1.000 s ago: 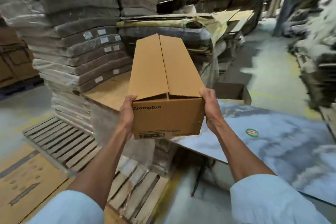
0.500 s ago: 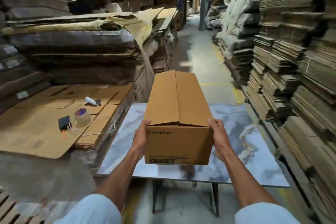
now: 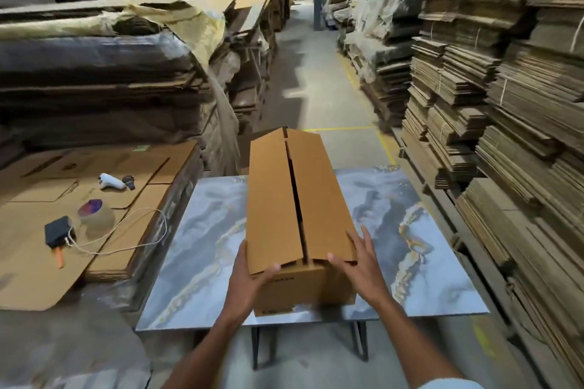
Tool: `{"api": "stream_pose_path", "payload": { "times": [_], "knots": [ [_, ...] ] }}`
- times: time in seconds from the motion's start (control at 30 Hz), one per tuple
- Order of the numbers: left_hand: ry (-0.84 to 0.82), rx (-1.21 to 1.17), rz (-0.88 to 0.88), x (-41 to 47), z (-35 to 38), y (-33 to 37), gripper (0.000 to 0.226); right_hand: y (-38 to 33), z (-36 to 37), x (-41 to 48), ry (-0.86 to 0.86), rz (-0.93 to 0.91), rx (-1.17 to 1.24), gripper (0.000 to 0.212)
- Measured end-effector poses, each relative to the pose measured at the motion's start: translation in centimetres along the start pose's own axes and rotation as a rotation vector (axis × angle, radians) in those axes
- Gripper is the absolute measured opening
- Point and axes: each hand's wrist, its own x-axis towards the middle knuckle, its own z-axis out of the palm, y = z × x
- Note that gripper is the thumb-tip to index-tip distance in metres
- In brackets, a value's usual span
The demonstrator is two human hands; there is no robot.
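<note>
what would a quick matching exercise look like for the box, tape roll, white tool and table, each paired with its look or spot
1 box
2 tape roll
3 white tool
4 table

a marbled grey top
b brown, a gap between its top flaps
c beside a black pack
d behind the roll, on flat cardboard

Pairs: 1-b, 2-c, 3-d, 4-a

No text can be read with certainty. A short dark printed word is seen on the near end of the cardboard box (image 3: pixel 297 199), but it is blurred and partly covered by the left hand (image 3: pixel 249 276). A dark printed strip at that end's lower edge is likewise too blurred to be read.
</note>
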Motion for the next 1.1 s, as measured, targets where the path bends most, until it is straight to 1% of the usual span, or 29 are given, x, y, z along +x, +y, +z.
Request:
{"api": "stream_pose_path", "payload": {
  "times": [0.03,0.07,0.1,0.13,0.2,0.23,0.27,0.3,0.33,0.37,0.4,0.47,0.57,0.6,0.63,0.67,0.7,0.73,0.77,0.8,0.83,0.87,0.9,0.93,0.97,1.0,1.03,1.07,1.1],
  "knots": [
    [0.002,0.143,0.064,0.0,0.0,0.2,0.112,0.1,-0.1,0.2,-0.008,-0.083,-0.184,0.106],
    [0.006,0.273,0.105,0.2,-0.1,0.4,0.116,-0.2,0.0,0.3,-0.038,-0.153,-0.360,0.114],
    [0.014,0.369,0.128,0.3,-0.2,0.9,0.113,-0.6,0.2,0.5,-0.064,-0.200,-0.497,0.115],
    [0.029,0.432,0.149,0.5,-0.2,1.4,0.102,-1.1,0.4,0.7,-0.071,-0.216,-0.576,0.113],
    [0.077,0.557,0.202,0.8,-0.7,2.0,0.068,-2.2,0.8,0.7,-0.017,-0.216,-0.609,0.103],
    [0.130,0.600,0.213,1.0,-1.3,2.1,0.052,-2.4,1.0,0.8,0.061,-0.209,-0.566,0.095],
    [0.195,0.578,0.193,1.3,-1.9,1.9,0.042,-2.6,1.0,0.6,0.196,-0.174,-0.448,0.090],
    [0.267,0.471,0.147,1.3,-2.3,1.6,0.048,-2.9,1.0,0.3,0.373,-0.095,-0.233,0.088],
    [0.335,0.337,0.096,1.2,-2.5,1.3,0.060,-3.1,0.7,0.2,0.546,0.008,-0.011,0.085],
    [0.387,0.237,0.044,0.9,-2.7,1.5,0.066,-3.6,0.2,0.2,0.677,0.101,0.166,0.082],
    [0.415,0.189,0.017,0.7,-2.7,1.5,0.068,-3.9,-0.2,0.3,0.739,0.169,0.268,0.077],
    [0.421,0.188,0.011,0.8,-2.5,1.3,0.069,-4.4,-0.7,0.4,0.732,0.236,0.308,0.069],
    [0.386,0.210,0.028,1.5,-2.4,0.9,0.077,-4.7,-0.9,0.5,0.684,0.215,0.303,0.072],
    [0.372,0.236,0.044,1.8,-2.3,0.8,0.078,-4.7,-0.9,0.8,0.689,0.195,0.246,0.064],
    [0.355,0.266,0.058,1.7,-2.2,1.2,0.076,-5.2,-0.9,1.1,0.727,0.175,0.160,0.045],
    [0.336,0.294,0.063,1.7,-2.0,1.6,0.072,-5.6,-1.0,1.3,0.787,0.095,0.059,0.025],
    [0.325,0.322,0.072,1.7,-1.7,1.8,0.067,-7.1,-1.1,1.3,0.873,-0.040,-0.026,0.027],
    [0.310,0.339,0.072,1.7,-1.3,2.0,0.063,-8.5,-1.0,1.4,0.935,-0.220,-0.099,0.035],
    [0.286,0.347,0.059,1.6,-0.9,2.3,0.063,-10.3,-0.6,1.6,0.936,-0.394,-0.150,0.036],
    [0.253,0.359,0.040,1.5,-0.3,2.6,0.065,-12.5,0.0,1.6,0.838,-0.532,-0.161,0.031],
    [0.217,0.389,0.023,1.3,0.4,2.7,0.064,-15.0,0.9,1.8,0.647,-0.559,-0.134,0.023],
    [0.159,0.416,0.014,0.8,1.3,3.2,0.059,-17.3,1.8,2.3,0.409,-0.467,-0.114,0.021],
    [0.069,0.444,0.033,0.0,2.2,3.8,0.057,-19.3,2.8,3.4,0.180,-0.301,-0.107,0.032],
    [-0.028,0.471,0.068,-0.9,3.1,4.7,0.064,-20.5,3.8,4.6,0.014,-0.147,-0.158,0.042],
    [-0.102,0.490,0.104,-1.8,3.8,5.3,0.070,-21.4,4.6,5.6,-0.094,-0.059,-0.262,0.044],
    [-0.153,0.485,0.138,-2.6,4.2,5.9,0.073,-21.7,5.1,6.7,-0.138,-0.039,-0.388,0.037],
    [-0.187,0.455,0.167,-2.8,4.2,6.1,0.075,-21.9,5.2,7.3,-0.131,-0.049,-0.492,0.030],
    [-0.233,0.401,0.185,-2.7,4.0,6.3,0.078,-22.0,5.0,7.7,-0.116,-0.068,-0.550,0.025],
    [-0.287,0.367,0.209,-2.3,3.4,6.5,0.083,-21.8,4.7,7.9,-0.120,-0.101,-0.563,0.024]
  ]
}}
